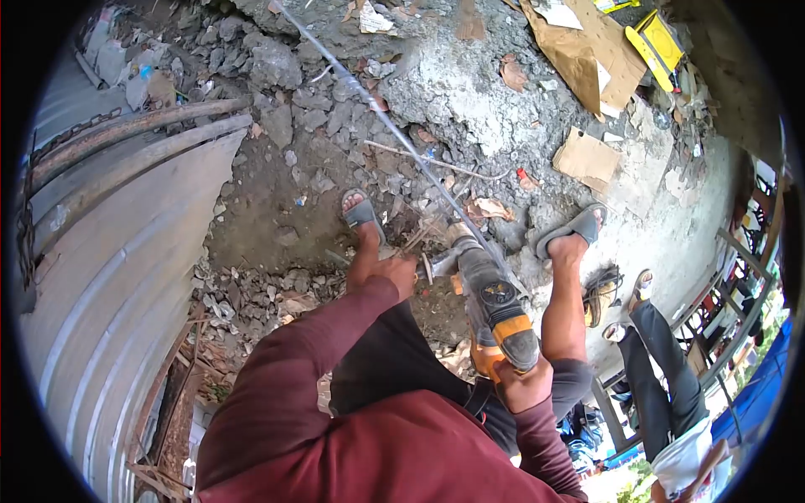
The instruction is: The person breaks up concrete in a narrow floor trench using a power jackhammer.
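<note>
An orange and grey power tool (501,306) points away from me between my legs, its front end over the broken ground. My right hand (524,384) is wrapped round its rear handle. On the left side of the tool my left hand (384,272) is closed near the side handle and its small metal disc (427,269); what its fingers hold is hard to make out. A long thin grey rod or line (381,113) crosses diagonally from the upper left to beside the tool. Rubble and dirt (285,226) lie around my sandalled feet.
Corrugated metal sheets (126,277) with rusty pipes stand at left. Concrete (478,92), cardboard (586,158) and a yellow case (656,49) are at the top. Another person's legs (667,369) are at right, near metal railings (738,293).
</note>
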Tool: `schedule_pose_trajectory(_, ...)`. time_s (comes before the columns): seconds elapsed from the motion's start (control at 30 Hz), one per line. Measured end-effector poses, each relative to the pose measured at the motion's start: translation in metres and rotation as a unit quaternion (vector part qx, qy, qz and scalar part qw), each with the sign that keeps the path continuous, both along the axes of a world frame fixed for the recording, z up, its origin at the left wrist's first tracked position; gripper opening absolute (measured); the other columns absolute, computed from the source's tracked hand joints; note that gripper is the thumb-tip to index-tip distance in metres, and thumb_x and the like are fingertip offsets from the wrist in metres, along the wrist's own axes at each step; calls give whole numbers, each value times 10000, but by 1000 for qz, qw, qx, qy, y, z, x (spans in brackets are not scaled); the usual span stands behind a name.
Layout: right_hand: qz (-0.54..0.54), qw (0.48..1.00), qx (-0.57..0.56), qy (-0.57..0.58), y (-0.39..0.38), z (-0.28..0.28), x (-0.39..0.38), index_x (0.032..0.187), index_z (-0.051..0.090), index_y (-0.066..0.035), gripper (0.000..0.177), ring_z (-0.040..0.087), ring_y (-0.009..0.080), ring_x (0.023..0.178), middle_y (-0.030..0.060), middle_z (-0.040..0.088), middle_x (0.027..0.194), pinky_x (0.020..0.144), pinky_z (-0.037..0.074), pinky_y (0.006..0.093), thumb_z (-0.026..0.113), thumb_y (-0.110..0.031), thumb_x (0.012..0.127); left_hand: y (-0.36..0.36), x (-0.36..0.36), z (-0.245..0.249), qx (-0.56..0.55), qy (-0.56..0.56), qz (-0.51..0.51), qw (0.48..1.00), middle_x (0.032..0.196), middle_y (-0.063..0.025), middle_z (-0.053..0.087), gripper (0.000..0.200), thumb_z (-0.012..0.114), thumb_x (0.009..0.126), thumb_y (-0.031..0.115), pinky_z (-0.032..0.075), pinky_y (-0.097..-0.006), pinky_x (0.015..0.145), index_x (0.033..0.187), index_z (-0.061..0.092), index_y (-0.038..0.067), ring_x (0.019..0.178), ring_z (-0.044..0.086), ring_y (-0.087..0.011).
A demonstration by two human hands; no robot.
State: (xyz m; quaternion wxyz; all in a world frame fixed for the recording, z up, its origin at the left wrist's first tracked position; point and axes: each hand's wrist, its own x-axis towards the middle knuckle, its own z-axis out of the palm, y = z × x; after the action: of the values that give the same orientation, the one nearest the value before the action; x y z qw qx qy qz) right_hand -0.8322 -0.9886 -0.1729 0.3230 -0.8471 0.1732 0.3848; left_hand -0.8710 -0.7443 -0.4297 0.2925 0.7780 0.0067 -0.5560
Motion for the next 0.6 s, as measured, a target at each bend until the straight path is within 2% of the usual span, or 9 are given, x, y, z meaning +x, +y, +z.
schedule_pose_trajectory(0.13, -25, 999, -25, -17, -2, -9, -8, 921, 681, 20, 163, 677, 169, 690, 88, 701, 759, 676, 537, 323, 753, -39, 788, -10, 12, -1, -48, -19, -25, 998, 975, -216, 741, 344, 671, 843, 125, 555, -496, 887, 1181, 660, 60, 964, 730, -373)
schedule_pose_trajectory(0.27, -59, 997, -58, -9, -14, -44, -16, 880, 677, 17, 126, 644, 143, 648, 50, 668, 708, 640, 526, 319, 738, -52, 794, -33, 3, -56, -60, -25, -30, 997, 1038, -219, 737, 308, 661, 837, 98, 563, -499, 889, 1143, 672, 60, 1001, 722, -386)
schedule_pose_trajectory(0.33, -63, 996, -67, 9, -34, -79, -23, 877, 694, 5, 170, 722, 248, 692, 128, 725, 759, 652, 551, 377, 780, -106, 781, -41, 12, -81, -7, -28, -27, 999, 1052, -196, 742, 273, 659, 841, 92, 568, -499, 876, 1111, 677, 60, 1038, 716, -381)
schedule_pose_trajectory(0.37, -99, 994, -44, -6, -52, -115, -35, 832, 695, 0, 141, 704, 246, 635, 119, 705, 701, 620, 545, 380, 763, -114, 787, -44, 13, -99, 0, -35, -32, 999, 1056, -183, 748, 263, 661, 848, 106, 579, -480, 869, 1102, 707, 57, 1032, 724, -366)
schedule_pose_trajectory(0.4, -109, 989, -76, 70, -54, -137, -25, 815, 695, -4, 117, 678, 219, 573, 103, 689, 655, 576, 529, 372, 748, -106, 793, -48, 15, -109, -1, -32, -33, 999, 1056, -183, 748, 263, 661, 848, 106, 579, -480, 869, 1102, 707, 57, 1032, 724, -366)
schedule_pose_trajectory(0.47, -135, 989, -64, 15, -65, -147, -24, 796, 694, -4, 106, 647, 159, 541, 67, 675, 630, 543, 507, 339, 745, -97, 789, -60, 36, -136, 21, 0, -85, 996, 1077, -185, 750, 260, 680, 854, 133, 583, -460, 885, 1096, 744, 63, 1036, 728, -349)
schedule_pose_trajectory(0.5, 141, 962, -129, -192, -69, -161, -21, 794, 689, 3, 111, 628, 112, 566, 32, 670, 646, 552, 505, 321, 736, -97, 808, -67, 31, -139, 17, -8, -89, 996, 1108, -183, 748, 260, 690, 857, 151, 582, -450, 906, 1094, 769, 81, 1054, 725, -345)
schedule_pose_trajectory(0.53, -229, 972, 6, 45, -81, -145, -25, 820, 699, 8, 128, 656, 124, 607, 40, 692, 684, 593, 530, 324, 749, -111, 826, -76, 12, -135, 8, 11, -95, 995, 1108, -183, 748, 260, 690, 857, 151, 582, -450, 906, 1094, 769, 81, 1054, 725, -345)
schedule_pose_trajectory(0.6, -183, 982, 4, 41, -92, -151, -28, 856, 714, 20, 161, 704, 163, 665, 77, 735, 748, 643, 552, 341, 776, -126, 834, -77, 26, -140, 47, 36, -77, 995, 1114, -170, 749, 246, 707, 858, 167, 579, -450, 913, 1084, 770, 93, 1079, 718, -339)
